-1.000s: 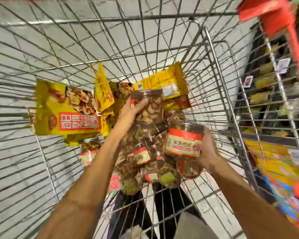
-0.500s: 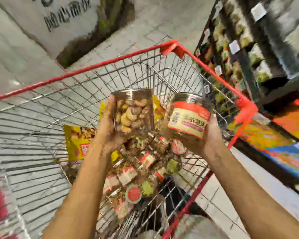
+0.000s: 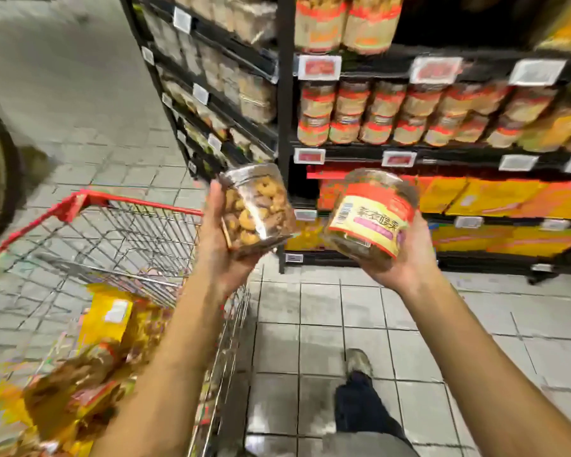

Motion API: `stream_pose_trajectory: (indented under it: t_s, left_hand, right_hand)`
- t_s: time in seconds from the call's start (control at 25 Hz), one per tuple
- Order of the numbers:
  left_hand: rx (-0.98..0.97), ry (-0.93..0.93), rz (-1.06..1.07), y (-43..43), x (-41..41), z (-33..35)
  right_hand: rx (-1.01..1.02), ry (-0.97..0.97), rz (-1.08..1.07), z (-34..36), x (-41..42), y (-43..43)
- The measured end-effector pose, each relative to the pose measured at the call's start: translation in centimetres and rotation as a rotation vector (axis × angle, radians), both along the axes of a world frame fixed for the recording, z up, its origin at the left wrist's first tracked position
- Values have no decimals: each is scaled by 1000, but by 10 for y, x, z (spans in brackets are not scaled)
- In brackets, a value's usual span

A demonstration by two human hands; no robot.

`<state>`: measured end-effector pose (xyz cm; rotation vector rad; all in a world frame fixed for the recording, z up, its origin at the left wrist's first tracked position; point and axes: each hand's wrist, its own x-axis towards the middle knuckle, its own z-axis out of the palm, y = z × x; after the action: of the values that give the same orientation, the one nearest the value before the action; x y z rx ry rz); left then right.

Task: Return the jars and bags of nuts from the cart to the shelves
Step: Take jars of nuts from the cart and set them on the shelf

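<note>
My left hand grips a clear jar of cashews, tilted, its plain side toward me. A second nut jar with a red and cream label sits tilted in my right hand. Both jars are raised in front of the black shelves, about level with the row of yellow and orange bags. The wire cart with its red rim stands at lower left and holds yellow bags of nuts and more jars.
Rows of red-labelled jars fill the shelf above the bags, and white price tags line the shelf edges. Another shelf bay runs away at centre left. A grey tiled floor and my foot lie between cart and shelves.
Both hands have lifted their jars out of the cart and carried them right, up toward the shelves. The view has swung from the cart to the shelf front.
</note>
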<state>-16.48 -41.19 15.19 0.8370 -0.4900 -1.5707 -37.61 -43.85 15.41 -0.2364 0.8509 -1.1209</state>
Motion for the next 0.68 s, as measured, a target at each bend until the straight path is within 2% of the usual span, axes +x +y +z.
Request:
stream_pose_trajectory:
  t_s: [0.16,0.32,0.52,0.68]
  left_hand:
    - [-3,-51,4,-93,-100,-17]
    - [11,-137,199,-178,-168,-43]
    - [-99,-565,498,-264,-193,-84]
    - [-151,-797,650,-327,-202,-125]
  right_hand:
    - [-7,100,-34,-4,-89,-77]
    - [74,151,14,-23,-147,-154]
    - [150,94,77,-67,-164,-228]
    - [105,64,43,-117,-161,-278]
